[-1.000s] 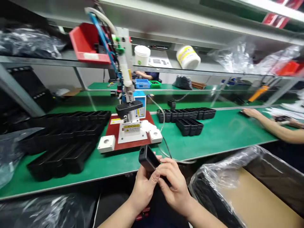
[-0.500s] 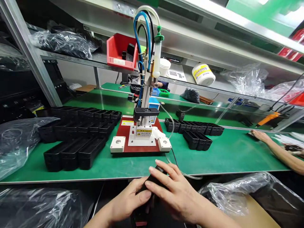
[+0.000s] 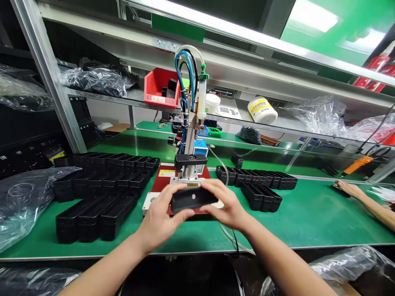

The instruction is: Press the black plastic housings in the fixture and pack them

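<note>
Both my hands hold one black plastic housing [image 3: 191, 199] level in front of the dispensing machine [image 3: 189, 160]. My left hand [image 3: 160, 218] grips its left end and my right hand [image 3: 226, 205] grips its right end, fingers curled round it. The housing hovers just above the machine's red base plate [image 3: 161, 181], below the black part sitting on the machine's fixture [image 3: 190, 158]. A white syringe [image 3: 201, 95] with blue hoses stands above the fixture.
Rows of black housings [image 3: 101, 193] lie on the green bench at left, more black housings [image 3: 259, 183] at right. Another person's hand [image 3: 350, 189] rests on the bench at far right. Plastic bags [image 3: 24, 197] sit at the left; a red bin [image 3: 160, 87] and white tubs [image 3: 261, 109] stand on the shelf.
My hands have lifted the black housing from below the bench edge up and forward to the machine's base. The view has tilted upward.
</note>
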Available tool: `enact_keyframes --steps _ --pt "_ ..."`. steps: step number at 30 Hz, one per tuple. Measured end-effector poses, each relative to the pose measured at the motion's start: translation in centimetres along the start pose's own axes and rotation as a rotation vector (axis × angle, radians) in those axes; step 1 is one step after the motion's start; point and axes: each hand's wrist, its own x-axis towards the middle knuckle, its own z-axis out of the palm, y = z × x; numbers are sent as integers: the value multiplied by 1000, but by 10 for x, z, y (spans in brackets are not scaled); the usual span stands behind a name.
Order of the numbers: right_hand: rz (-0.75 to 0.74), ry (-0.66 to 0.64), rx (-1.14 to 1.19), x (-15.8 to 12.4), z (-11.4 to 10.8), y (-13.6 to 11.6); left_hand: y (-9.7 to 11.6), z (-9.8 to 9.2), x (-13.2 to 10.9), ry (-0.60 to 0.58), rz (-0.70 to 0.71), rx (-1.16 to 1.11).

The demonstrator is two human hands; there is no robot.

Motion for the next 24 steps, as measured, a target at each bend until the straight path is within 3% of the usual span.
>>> enact_keyframes --steps 4,9,12,16,24 --pt "108 154 38 48 -1 40 -16 -3 68 204 165 164" --pt "236 185 148 83 4 94 -42 -5 128 216 53 243" --pt "293 154 198 88 8 113 -54 2 135 205 4 203" --pt "311 149 314 84 15 117 -61 17 130 252 -28 135" --pt "385 504 348 90 46 110 -71 36 128 419 -7 72"
